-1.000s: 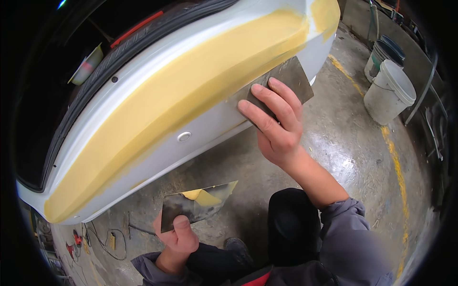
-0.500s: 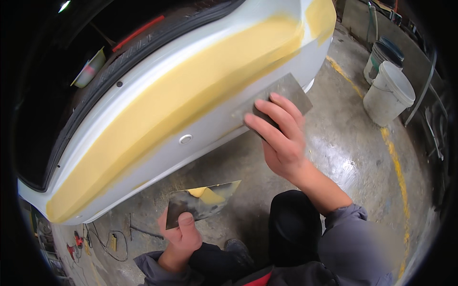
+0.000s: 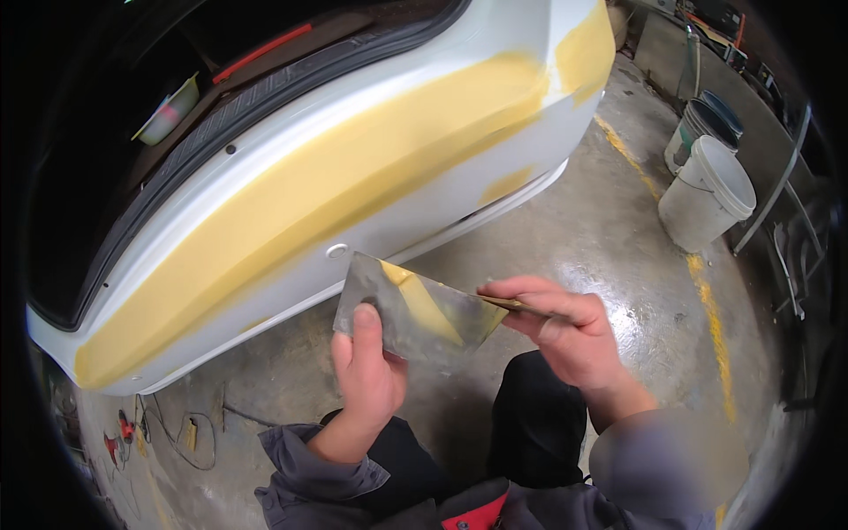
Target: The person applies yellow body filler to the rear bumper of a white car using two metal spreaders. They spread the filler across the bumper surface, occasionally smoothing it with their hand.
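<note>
My left hand grips a flat grey putty board by its lower left corner, thumb on top. A ridge of yellow putty lies across the board. My right hand pinches a thin putty spreader, seen almost edge-on. The spreader's tip is at the board's right corner; whether they touch I cannot tell. Beyond both hands stretches a white car bumper coated with a wide band of yellow filler. A smaller yellow patch shows near its lower right edge.
White buckets stand at the right by a low wall. A yellow line runs along the concrete floor. Cables and a red tool lie at lower left. A shallow bowl sits in the open trunk.
My right hand has come down from the bumper to the putty board with the spreader. My left hand has raised the board up and to the right. A yellow patch behind the spreader is uncovered.
</note>
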Motion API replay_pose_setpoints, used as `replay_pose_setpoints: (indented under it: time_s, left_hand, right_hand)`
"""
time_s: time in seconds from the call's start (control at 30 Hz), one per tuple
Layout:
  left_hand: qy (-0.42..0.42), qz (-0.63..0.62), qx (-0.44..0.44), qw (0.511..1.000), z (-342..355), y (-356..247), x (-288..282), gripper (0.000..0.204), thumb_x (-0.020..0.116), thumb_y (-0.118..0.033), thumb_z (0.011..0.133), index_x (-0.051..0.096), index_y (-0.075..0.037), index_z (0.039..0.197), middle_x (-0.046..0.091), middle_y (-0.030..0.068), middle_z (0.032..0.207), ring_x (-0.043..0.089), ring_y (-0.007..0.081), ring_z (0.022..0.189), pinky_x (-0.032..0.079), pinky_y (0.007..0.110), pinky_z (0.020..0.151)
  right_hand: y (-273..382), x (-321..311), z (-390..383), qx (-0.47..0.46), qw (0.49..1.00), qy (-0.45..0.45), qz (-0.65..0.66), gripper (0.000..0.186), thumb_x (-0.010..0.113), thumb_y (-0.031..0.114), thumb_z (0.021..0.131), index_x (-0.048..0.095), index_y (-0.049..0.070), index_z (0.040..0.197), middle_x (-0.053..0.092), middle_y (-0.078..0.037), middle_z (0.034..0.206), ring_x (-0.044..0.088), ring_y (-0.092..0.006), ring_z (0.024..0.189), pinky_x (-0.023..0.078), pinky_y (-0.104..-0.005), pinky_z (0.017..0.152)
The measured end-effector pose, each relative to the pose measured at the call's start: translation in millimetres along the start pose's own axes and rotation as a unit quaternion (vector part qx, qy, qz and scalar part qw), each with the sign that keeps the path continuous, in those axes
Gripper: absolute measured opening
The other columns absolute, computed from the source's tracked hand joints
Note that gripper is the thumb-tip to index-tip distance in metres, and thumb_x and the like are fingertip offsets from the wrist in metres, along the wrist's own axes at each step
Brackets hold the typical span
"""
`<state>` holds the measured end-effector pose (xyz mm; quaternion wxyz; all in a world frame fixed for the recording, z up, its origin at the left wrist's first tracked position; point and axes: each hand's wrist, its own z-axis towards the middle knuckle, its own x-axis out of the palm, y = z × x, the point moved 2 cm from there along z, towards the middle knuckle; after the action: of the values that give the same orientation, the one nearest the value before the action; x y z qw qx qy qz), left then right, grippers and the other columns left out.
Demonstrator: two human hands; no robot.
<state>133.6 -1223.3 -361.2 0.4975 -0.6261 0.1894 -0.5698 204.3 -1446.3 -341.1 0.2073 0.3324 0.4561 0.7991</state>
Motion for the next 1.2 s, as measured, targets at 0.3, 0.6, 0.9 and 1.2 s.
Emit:
replay_pose_setpoints:
  time_s: [0.3,0.6,0.9,1.2]
  left_hand:
    - [0.01,0.047,0.01,0.999,3,8,16,0.038,0.054,-0.029,0.11,0.061,0.003,0.129,0.068,0.0077,0.12,0.063,0.015,0.107,0.051,0.033,0.092]
    - [0.053,0.275,0.243,0.929,8,24,0,0.041,0.057,-0.031,0.109,0.061,0.005,0.128,0.068,0.0044,0.109,0.059,0.0123,0.097,0.048,0.028,0.086]
    - [0.161,0.437,0.23,0.854,7,21,13,0.039,0.07,-0.017,0.099,0.064,-0.003,0.135,0.069,0.0119,0.106,0.067,0.0237,0.089,0.052,0.029,0.082]
    - [0.208,0.615,0.121,0.751,12,39,-12,0.028,0.067,-0.019,0.097,0.069,-0.01,0.123,0.069,0.0162,0.105,0.069,0.0402,0.091,0.056,0.047,0.077]
  right_hand:
    - [-10,-36,-2,0.006,0.937,-0.019,-0.348,0.041,0.058,-0.007,0.095,0.07,0.007,0.131,0.065,-0.013,0.139,0.058,-0.0282,0.132,0.046,-0.0368,0.109]
    - [-44,-8,-12,0.137,0.947,-0.244,0.16,0.027,0.058,0.015,0.106,0.06,0.002,0.13,0.07,-0.005,0.121,0.065,-0.0148,0.109,0.053,-0.0359,0.097]
    - [-43,10,-2,0.098,0.943,-0.239,0.21,0.024,0.06,0.012,0.105,0.059,0.002,0.127,0.069,-0.007,0.121,0.065,-0.0154,0.11,0.051,-0.0341,0.098]
    - [27,-20,73,-0.445,0.631,-0.157,-0.615,0.032,0.069,0.004,0.084,0.076,0.012,0.114,0.071,-0.01,0.118,0.069,-0.0258,0.108,0.044,-0.0409,0.105]
